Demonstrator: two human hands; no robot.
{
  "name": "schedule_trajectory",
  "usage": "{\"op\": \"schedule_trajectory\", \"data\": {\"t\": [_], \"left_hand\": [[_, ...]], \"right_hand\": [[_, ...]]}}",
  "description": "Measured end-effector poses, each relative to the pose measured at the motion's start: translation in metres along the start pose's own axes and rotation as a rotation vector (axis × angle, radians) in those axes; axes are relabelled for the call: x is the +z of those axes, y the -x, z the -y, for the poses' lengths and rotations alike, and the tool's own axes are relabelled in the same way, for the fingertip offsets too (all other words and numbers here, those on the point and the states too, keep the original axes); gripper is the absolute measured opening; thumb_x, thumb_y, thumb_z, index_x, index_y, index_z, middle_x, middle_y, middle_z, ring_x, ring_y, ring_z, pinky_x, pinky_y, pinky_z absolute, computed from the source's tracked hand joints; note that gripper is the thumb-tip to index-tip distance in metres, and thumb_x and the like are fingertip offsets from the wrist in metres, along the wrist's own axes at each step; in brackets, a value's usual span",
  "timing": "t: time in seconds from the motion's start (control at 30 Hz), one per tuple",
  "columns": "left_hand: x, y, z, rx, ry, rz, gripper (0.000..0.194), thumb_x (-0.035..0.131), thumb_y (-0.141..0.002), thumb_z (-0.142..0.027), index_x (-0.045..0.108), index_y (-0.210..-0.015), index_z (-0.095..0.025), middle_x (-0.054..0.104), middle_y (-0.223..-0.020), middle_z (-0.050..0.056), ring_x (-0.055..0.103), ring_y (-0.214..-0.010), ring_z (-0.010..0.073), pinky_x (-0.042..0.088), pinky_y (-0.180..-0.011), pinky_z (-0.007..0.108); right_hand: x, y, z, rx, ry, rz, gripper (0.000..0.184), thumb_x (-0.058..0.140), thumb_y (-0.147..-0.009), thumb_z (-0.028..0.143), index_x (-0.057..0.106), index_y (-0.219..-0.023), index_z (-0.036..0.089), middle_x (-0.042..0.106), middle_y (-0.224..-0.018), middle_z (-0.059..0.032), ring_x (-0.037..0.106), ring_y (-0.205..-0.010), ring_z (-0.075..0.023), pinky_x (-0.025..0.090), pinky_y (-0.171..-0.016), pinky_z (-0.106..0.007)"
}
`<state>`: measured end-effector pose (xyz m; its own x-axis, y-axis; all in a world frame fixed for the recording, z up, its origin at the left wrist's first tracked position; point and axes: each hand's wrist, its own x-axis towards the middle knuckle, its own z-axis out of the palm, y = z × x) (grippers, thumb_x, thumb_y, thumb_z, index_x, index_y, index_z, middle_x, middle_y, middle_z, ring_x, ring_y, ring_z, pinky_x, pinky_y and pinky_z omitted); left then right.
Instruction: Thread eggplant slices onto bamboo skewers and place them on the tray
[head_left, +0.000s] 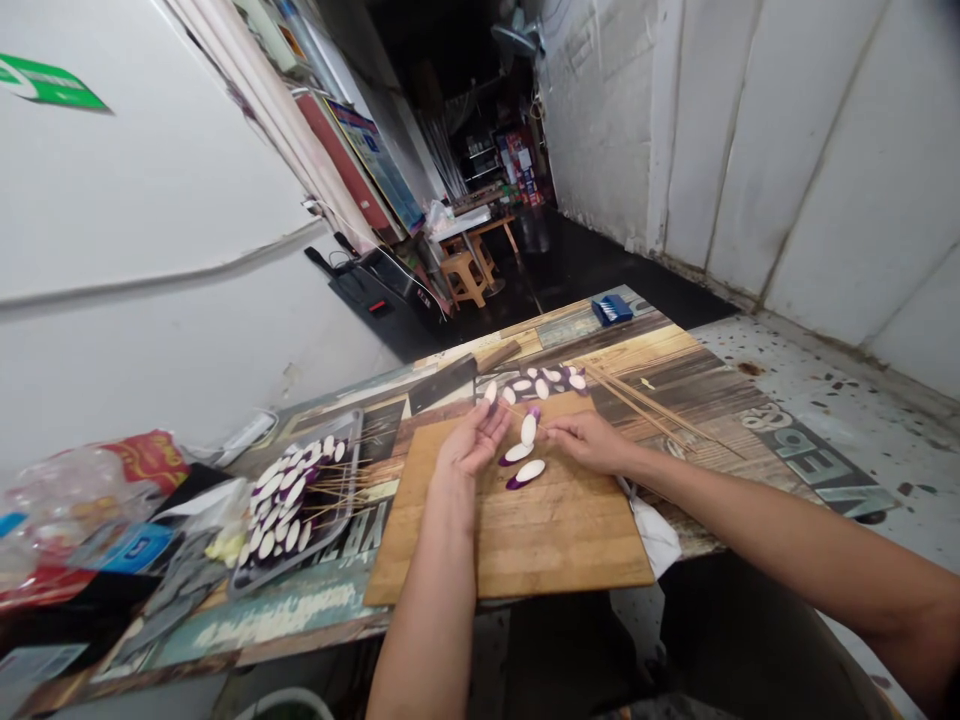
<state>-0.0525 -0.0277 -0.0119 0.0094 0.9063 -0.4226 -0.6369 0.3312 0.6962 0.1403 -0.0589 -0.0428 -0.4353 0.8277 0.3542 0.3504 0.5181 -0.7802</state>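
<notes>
My left hand (478, 440) is over the far part of a wooden cutting board (555, 545), its thumb and fingertips closed on an oval eggplant slice (491, 392) with white flesh and purple skin. From the right, my right hand (585, 440) pinches a thin wooden skewer (541, 428) that points toward that slice. Whether the tip has pierced it is too small to tell. Between and below the hands, several slices lie on the board, among them a front one (530, 470). More eggplant slices (541, 388) are heaped beyond the board.
A grey tray (330, 540) of skewered eggplant slices stands on the left. Behind the board lies a cleaver (446, 383). Loose skewers (652, 405) are on the right, a blue box (611, 309) at the far edge. Plastic bags (90, 500) crowd the left end.
</notes>
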Motion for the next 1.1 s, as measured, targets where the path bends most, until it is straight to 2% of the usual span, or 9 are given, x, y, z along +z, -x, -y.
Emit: {"op": "schedule_trajectory", "data": {"t": [0.5, 0.8, 1.0, 1.1], "left_hand": [[-0.001, -0.002, 0.002, 0.021, -0.019, -0.012, 0.013, 0.051, -0.079, -0.004, 0.061, -0.087, -0.008, 0.067, -0.080, 0.010, 0.066, -0.077, 0.0157, 0.053, -0.076, 0.029], [-0.001, -0.001, 0.005, 0.058, -0.116, 0.030, 0.015, 0.055, -0.076, -0.005, 0.063, -0.088, -0.009, 0.068, -0.084, 0.010, 0.065, -0.077, 0.0163, 0.052, -0.081, 0.032], [-0.004, -0.003, 0.009, 0.027, -0.118, 0.053, 0.013, 0.057, -0.075, -0.005, 0.061, -0.086, -0.010, 0.067, -0.081, 0.010, 0.065, -0.076, 0.0162, 0.052, -0.081, 0.033], [-0.003, -0.002, 0.011, 0.019, -0.129, 0.050, 0.011, 0.058, -0.075, -0.006, 0.061, -0.085, -0.010, 0.067, -0.080, 0.010, 0.066, -0.076, 0.0167, 0.053, -0.079, 0.032]], "right_hand": [[-0.002, 0.000, 0.000, 0.040, -0.032, 0.038, 0.029, 0.042, -0.084, 0.022, 0.068, -0.091, 0.014, 0.062, -0.066, 0.0000, 0.049, -0.056, -0.0108, 0.037, -0.056, -0.021], [-0.003, 0.001, 0.001, 0.054, -0.054, 0.033, 0.028, 0.041, -0.082, 0.022, 0.068, -0.083, 0.014, 0.058, -0.060, 0.0009, 0.047, -0.054, -0.0108, 0.035, -0.053, -0.020], [-0.004, 0.000, 0.004, 0.040, -0.067, 0.031, 0.028, 0.039, -0.082, 0.021, 0.066, -0.080, 0.013, 0.061, -0.065, -0.0006, 0.048, -0.057, -0.0107, 0.036, -0.056, -0.021], [-0.004, 0.000, 0.004, 0.039, -0.067, 0.018, 0.027, 0.039, -0.082, 0.020, 0.065, -0.078, 0.013, 0.058, -0.062, 0.0000, 0.047, -0.055, -0.0103, 0.035, -0.055, -0.020]]}}
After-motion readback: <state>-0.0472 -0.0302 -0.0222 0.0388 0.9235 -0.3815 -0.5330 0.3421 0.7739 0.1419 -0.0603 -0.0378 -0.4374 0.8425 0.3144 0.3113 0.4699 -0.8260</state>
